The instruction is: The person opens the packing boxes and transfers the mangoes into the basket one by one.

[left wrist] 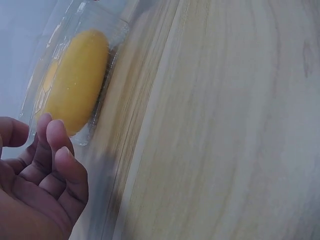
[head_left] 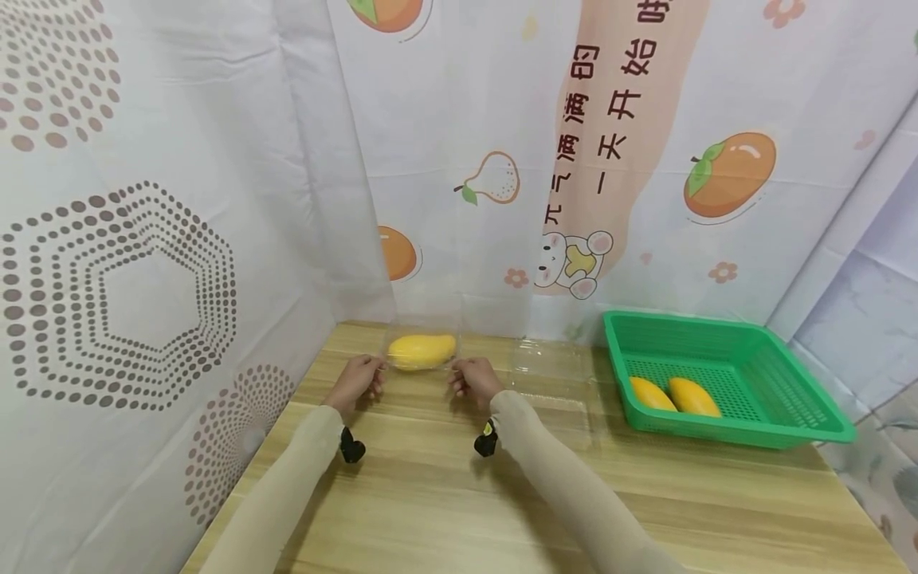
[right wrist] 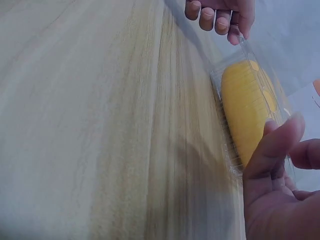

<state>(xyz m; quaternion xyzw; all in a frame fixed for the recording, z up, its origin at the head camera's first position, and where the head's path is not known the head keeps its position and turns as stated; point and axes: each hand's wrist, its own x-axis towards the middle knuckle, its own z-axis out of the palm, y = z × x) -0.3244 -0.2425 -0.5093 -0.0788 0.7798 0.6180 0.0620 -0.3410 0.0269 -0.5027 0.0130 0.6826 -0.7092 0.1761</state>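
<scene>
A yellow mango (head_left: 421,351) lies inside a clear plastic box (left wrist: 116,31) near the table's back edge. At the box's near left corner, my left hand (head_left: 358,379) pinches the plastic edge between thumb and fingers. My right hand (head_left: 476,378) holds the near right corner in the same manner. Through the clear wall the mango (right wrist: 243,105) shows in the right wrist view, with the left hand (right wrist: 222,15) at the box's far end. Whether the lid is fastened, I cannot tell.
Right of my right hand lies another clear plastic container (head_left: 548,359), its outline faint. A green basket (head_left: 724,434) farther right has two mangoes (head_left: 694,397) in it. Behind the wooden table (head_left: 430,494) hangs a printed curtain (head_left: 466,263).
</scene>
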